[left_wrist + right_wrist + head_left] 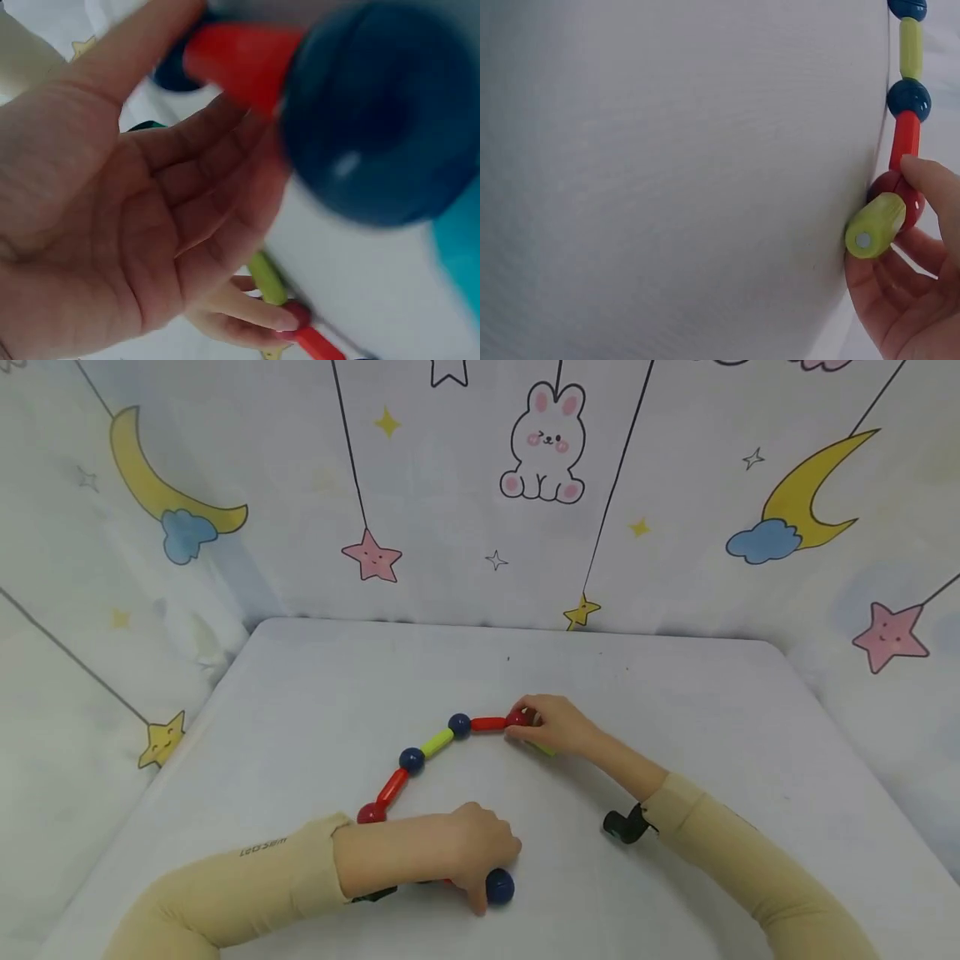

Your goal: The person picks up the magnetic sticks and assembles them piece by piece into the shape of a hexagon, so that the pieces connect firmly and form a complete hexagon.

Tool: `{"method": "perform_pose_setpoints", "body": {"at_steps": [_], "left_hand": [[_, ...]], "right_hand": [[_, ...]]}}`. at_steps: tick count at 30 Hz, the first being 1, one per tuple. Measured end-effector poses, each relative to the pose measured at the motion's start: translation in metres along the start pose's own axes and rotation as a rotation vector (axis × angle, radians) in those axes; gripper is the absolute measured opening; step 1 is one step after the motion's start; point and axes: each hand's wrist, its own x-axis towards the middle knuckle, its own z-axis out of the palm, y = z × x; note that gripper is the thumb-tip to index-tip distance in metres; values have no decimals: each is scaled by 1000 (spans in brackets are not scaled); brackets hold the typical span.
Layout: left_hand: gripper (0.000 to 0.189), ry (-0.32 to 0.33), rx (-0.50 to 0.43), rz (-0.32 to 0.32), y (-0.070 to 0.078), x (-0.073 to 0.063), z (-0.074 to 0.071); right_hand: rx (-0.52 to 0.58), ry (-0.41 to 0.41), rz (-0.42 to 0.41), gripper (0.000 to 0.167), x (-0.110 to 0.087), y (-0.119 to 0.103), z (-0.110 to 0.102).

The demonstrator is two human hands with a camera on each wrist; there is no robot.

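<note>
A curved chain of magnetic rods and balls lies on the white table. It has a blue ball, another blue ball, red rods, a yellow-green rod and a red ball partly behind the left forearm. My right hand pinches the red end ball, from which a yellow-green rod sticks out, its metal tip showing. Nearer the front, my left hand grips a red rod between thumb and fingers. A large blue ball caps that rod; more blue shows behind the thumb.
The white tabletop meets a printed cloth backdrop with stars, moons and a rabbit. A black wrist camera hangs under the right sleeve. A blurred turquoise thing shows at the left wrist view's edge.
</note>
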Motion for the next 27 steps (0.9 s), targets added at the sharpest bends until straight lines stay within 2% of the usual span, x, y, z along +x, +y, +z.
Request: {"method": "perform_pose_setpoints", "body": {"at_steps": [3,6,11,14,15,17,19,21,23,25,27], "left_hand": [[41,84,-61,3,-3,-2,8],[36,135,-154,16,-14,-2,11],[32,268,-171,39,-42,3,13],[29,357,-178,41,-58,4,17],[30,379,-191,44,-62,4,19],[34,408,-222,55,-68,3,24],[39,431,-261,78,-71,1,29],[45,450,-321,96,-71,-1,33],[46,475,-370,98,-71,-2,36],[42,502,-416,92,-70,-3,38],[38,523,-452,77,-70,-4,39]], "right_hand": [[-9,37,54,30,-2,2,-2],[-11,74,141,34,-6,7,-6],[-7,113,283,45,-13,22,-15],[-30,98,288,49,-20,32,-22],[-47,87,253,48,-23,36,-24],[-123,57,121,44,-29,43,-30],[-225,26,-83,40,-36,49,-37],[-359,19,-308,43,-43,55,-44],[-458,26,-486,42,-48,58,-48],[-503,44,-589,38,-50,60,-49],[-492,50,-627,35,-50,58,-47]]}}
